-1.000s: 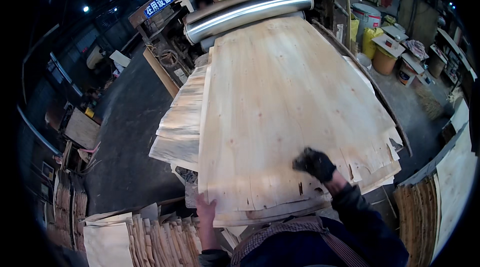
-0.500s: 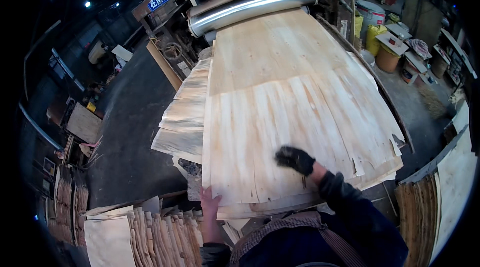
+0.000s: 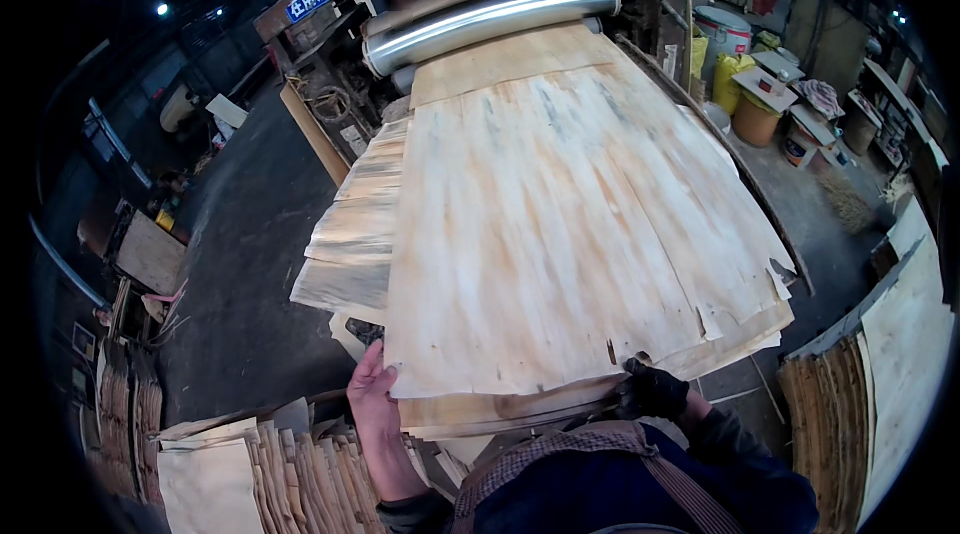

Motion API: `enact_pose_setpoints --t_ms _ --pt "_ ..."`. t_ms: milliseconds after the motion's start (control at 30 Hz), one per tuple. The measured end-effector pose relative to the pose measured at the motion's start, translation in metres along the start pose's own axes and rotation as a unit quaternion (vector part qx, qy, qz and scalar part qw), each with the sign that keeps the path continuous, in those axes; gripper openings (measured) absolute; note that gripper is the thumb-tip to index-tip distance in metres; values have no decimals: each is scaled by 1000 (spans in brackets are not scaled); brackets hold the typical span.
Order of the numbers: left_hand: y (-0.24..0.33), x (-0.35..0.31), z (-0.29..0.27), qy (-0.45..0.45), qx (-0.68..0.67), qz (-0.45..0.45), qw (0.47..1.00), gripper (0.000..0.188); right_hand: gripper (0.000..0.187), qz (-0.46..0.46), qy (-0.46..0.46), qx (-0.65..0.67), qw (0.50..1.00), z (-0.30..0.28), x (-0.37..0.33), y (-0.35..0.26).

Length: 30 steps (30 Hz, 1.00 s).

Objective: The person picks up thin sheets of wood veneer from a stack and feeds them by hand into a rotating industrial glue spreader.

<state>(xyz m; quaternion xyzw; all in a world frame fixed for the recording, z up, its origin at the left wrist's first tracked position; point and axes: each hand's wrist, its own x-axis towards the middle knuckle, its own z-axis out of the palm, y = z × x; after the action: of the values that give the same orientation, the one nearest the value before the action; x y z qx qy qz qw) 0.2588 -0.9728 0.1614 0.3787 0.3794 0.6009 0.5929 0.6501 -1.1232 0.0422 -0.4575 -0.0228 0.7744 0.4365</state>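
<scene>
A wide, pale wood veneer sheet [image 3: 560,234] with orange and grey streaks lies before me, its far edge close to a shiny metal roller [image 3: 490,26]. My left hand [image 3: 376,409], bare, pinches the sheet's near left corner between thumb and fingers. At the near edge, right of the middle, my right hand [image 3: 652,392] in a black glove is closed on the same sheet. The near edge looks slightly raised over more sheets [image 3: 510,412] beneath. The right edge is torn and split.
Grey-streaked veneer pieces [image 3: 350,234] stick out on the left. Stacked veneers stand on edge at the lower left [image 3: 290,474] and lower right [image 3: 825,424]. A long rail [image 3: 745,159] runs along the right side. Buckets and a brown drum [image 3: 757,121] stand beyond it.
The top sheet's far edge has shifted away from me, nearer the roller. My right hand has come from the sheet's middle to its near edge. My left hand now grips the corner.
</scene>
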Motion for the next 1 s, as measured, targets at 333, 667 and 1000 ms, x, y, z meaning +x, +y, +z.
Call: enact_pose_setpoints --t_ms 333,667,1000 --pt "-33 30 -38 71 14 -8 997 46 19 -153 9 95 984 30 28 -23" --pt "-144 29 -91 72 739 49 668 81 13 -208 -32 110 971 50 160 -183" --pt "-147 35 -105 50 485 -17 873 72 13 -203 -201 68 956 59 228 -164"
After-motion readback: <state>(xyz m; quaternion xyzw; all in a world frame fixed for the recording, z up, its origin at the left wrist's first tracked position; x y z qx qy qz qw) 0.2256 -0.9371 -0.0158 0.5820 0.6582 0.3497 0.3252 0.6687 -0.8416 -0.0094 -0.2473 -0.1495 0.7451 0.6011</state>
